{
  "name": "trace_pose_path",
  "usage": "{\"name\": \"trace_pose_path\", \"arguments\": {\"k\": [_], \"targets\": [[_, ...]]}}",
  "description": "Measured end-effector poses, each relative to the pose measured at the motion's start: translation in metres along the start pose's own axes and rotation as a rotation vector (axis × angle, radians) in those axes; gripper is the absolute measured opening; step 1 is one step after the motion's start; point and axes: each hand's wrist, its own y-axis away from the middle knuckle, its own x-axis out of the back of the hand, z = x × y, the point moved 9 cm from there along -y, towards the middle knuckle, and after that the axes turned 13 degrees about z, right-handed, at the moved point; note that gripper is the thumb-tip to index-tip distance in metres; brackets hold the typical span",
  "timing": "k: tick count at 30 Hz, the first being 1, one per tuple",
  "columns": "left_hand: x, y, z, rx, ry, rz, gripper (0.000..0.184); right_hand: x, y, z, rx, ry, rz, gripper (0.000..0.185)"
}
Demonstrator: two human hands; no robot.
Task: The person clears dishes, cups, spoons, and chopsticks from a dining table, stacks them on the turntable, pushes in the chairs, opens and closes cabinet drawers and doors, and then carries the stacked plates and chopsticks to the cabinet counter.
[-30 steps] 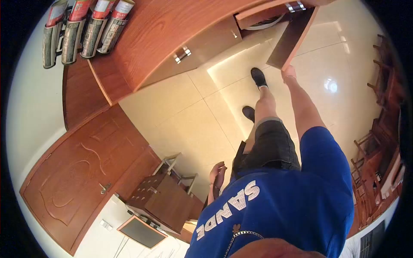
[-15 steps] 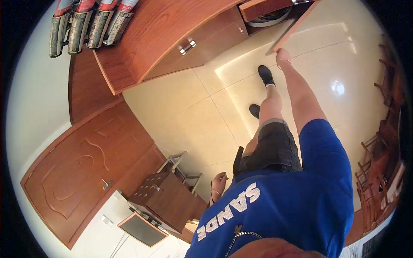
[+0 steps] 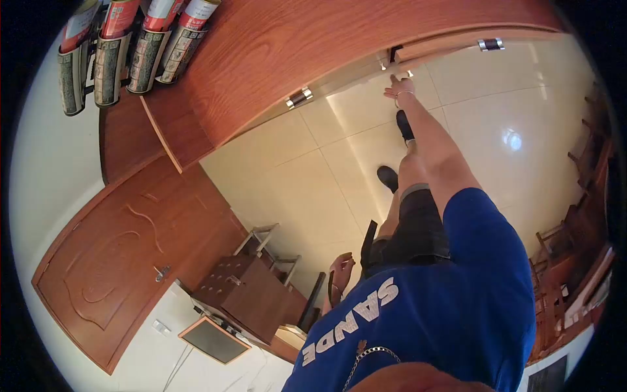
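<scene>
My right hand reaches forward, its fingers spread and holding nothing, with a thin bracelet at the wrist. Just beyond it is the brown wooden cabinet, whose lower door is now swung in close to the front. Whether my fingertips touch the door, I cannot tell. A drawer front with a metal handle sticks out a little, above and right of that hand. My left hand hangs low beside my shorts, fingers loosely bent and apart, with nothing visible in it. A dark band circles its wrist.
Several red-topped rolled tubes hang in holders on the wall at upper left. A brown door with a metal lever stands at left. Near my left side are a small brown cabinet and a framed dark board. Wooden chairs line the right.
My right hand has let go of the cabinet door's edge and moved left, fingers opening. The door has swung in, hiding the cabinet's inside. My left hand has shifted slightly.
</scene>
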Motion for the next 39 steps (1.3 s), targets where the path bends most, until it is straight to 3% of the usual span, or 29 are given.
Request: {"name": "trace_pose_path", "arguments": {"k": [2, 6, 13, 15, 17, 18, 21, 24, 26, 29, 31, 33, 35, 36, 39], "targets": [[0.000, -0.007, 0.017, -0.018, 0.013, 0.014, 0.036, -0.026, 0.005, 0.005, -0.201, -0.357, -0.103, 0.035], [-0.003, -0.016, 0.050, -0.044, 0.062, 0.048, 0.034, -0.060, -0.003, 0.000, -0.433, -0.681, -0.229, 0.035], [-0.008, -0.016, 0.065, -0.105, 0.115, -0.022, 0.032, -0.076, -0.042, 0.011, -0.525, -0.979, -0.221, 0.023], [-0.007, -0.018, 0.050, -0.122, 0.125, -0.011, 0.032, -0.068, -0.039, 0.015, -0.490, -0.958, -0.172, 0.021], [-0.005, -0.016, 0.028, -0.083, 0.153, -0.022, 0.032, -0.061, -0.029, 0.030, -0.595, -0.939, -0.131, 0.015], [-0.002, -0.016, 0.018, -0.072, 0.083, 0.002, 0.031, -0.068, -0.039, 0.048, -0.649, -0.976, -0.250, 0.010], [0.001, -0.014, -0.010, -0.057, 0.037, -0.029, 0.031, -0.052, -0.020, 0.092, -0.769, -1.025, -0.220, 0.011], [0.009, -0.008, -0.038, -0.059, -0.010, -0.020, 0.034, -0.016, 0.018, 0.131, -0.635, -0.931, -0.127, 0.011], [0.013, -0.003, -0.049, -0.039, 0.009, -0.007, 0.036, -0.005, 0.052, 0.158, -0.726, -1.124, -0.202, 0.012], [0.019, -0.003, -0.073, -0.053, -0.074, 0.007, 0.036, -0.014, 0.051, 0.226, -0.744, -1.061, -0.093, 0.015], [0.022, 0.002, -0.087, -0.037, 0.065, 0.064, 0.032, -0.023, 0.051, 0.258, -0.712, -1.158, -0.200, 0.011], [0.020, 0.010, -0.089, -0.056, 0.094, 0.032, 0.033, -0.026, 0.060, 0.256, -0.680, -1.249, -0.311, 0.008], [0.021, 0.017, -0.095, -0.029, 0.015, 0.028, 0.034, -0.019, 0.068, 0.249, -0.685, -1.278, -0.183, 0.009], [0.021, 0.018, -0.102, -0.015, 0.002, 0.028, 0.034, -0.015, 0.069, 0.245, -0.707, -1.110, -0.125, 0.018], [0.018, 0.019, -0.130, 0.020, -0.008, 0.023, 0.034, -0.014, 0.059, 0.206, -0.731, -1.113, -0.113, 0.011]]}}
